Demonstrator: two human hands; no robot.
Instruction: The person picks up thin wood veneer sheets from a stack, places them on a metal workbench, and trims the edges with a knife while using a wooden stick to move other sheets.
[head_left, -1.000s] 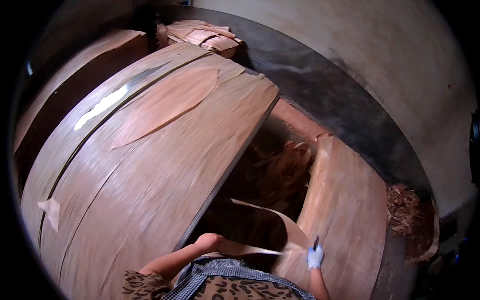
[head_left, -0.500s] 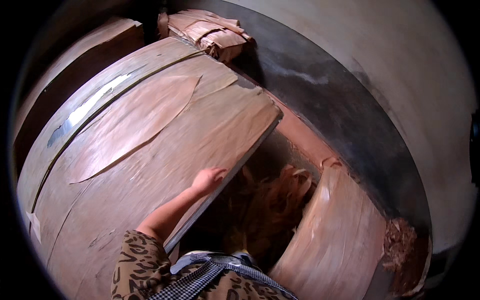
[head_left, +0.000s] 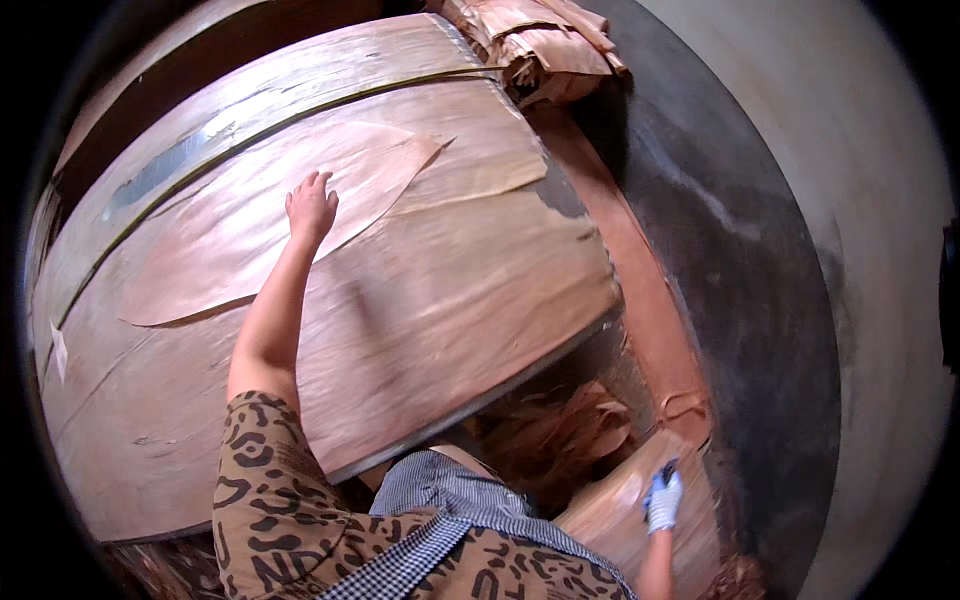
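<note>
My left hand (head_left: 312, 208) is bare, its fingers stretched forward and holding nothing. It is over a loose pinkish sheet of wood veneer (head_left: 225, 225) with a curved edge; whether it touches the sheet I cannot tell. This sheet lies on a broad table (head_left: 430, 350) with a worn, wood-coloured surface. At the lower right, my right hand (head_left: 663, 503) wears a white and blue glove, its fingers closed. Something small and dark shows at the fingertips, too unclear to name. This hand is above a stack of veneer sheets (head_left: 610, 495).
A dark cord or strip (head_left: 300, 125) crosses the table's far part. Bundled veneer (head_left: 555, 45) stands beyond the far right corner. Torn veneer scraps (head_left: 560, 435) lie low beside the near edge. A long reddish stack (head_left: 650, 330) runs along the right, before a dark-based wall (head_left: 740, 300).
My left hand has gone from the table's near edge forward and left over the veneer sheet. My gloved right hand has come into view at the lower right. The whole view has shifted.
</note>
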